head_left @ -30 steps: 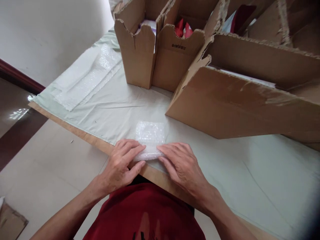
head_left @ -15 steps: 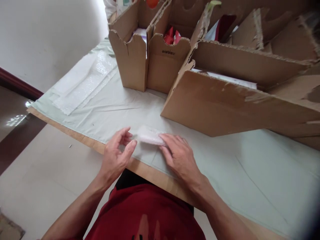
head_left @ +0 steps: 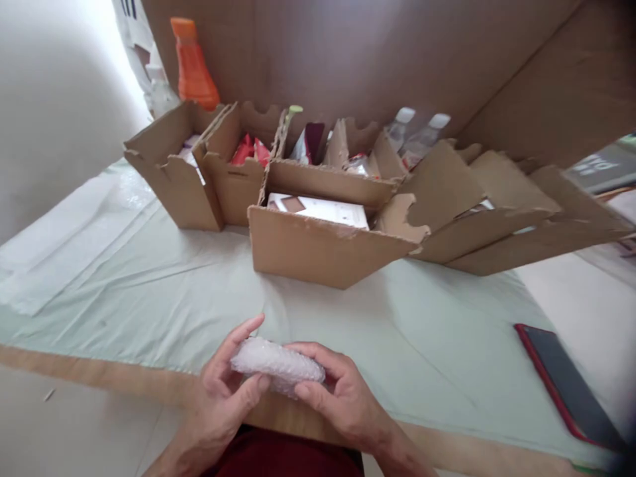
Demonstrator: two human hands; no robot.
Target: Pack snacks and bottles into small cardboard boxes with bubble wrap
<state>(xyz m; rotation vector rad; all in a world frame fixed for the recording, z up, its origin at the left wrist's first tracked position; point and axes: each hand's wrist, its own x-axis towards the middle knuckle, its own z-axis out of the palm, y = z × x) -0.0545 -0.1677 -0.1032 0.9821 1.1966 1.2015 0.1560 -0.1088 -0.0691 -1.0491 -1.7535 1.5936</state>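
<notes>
A small bundle rolled in bubble wrap (head_left: 278,366) is held between both hands, low in the view near the table's front edge. My left hand (head_left: 226,374) grips its left end, thumb in front and one finger stretched up behind it. My right hand (head_left: 338,387) is closed round the right end, thumb along the near side. What the wrap contains cannot be made out. Beyond the hands stands a low cardboard box (head_left: 318,248) with a white packet (head_left: 322,211) inside.
More cardboard boxes (head_left: 171,185) line the back, some with red packets (head_left: 248,151). Behind them stand an orange bottle (head_left: 195,69) and clear bottles with white caps (head_left: 422,136). Flat bubble wrap sheets (head_left: 64,225) lie at left. A phone (head_left: 566,384) in a red case lies at right.
My left hand has closed on the left end of the bundle, which was held only by my right hand. The view has swung right, bringing the phone and more boxes into sight.
</notes>
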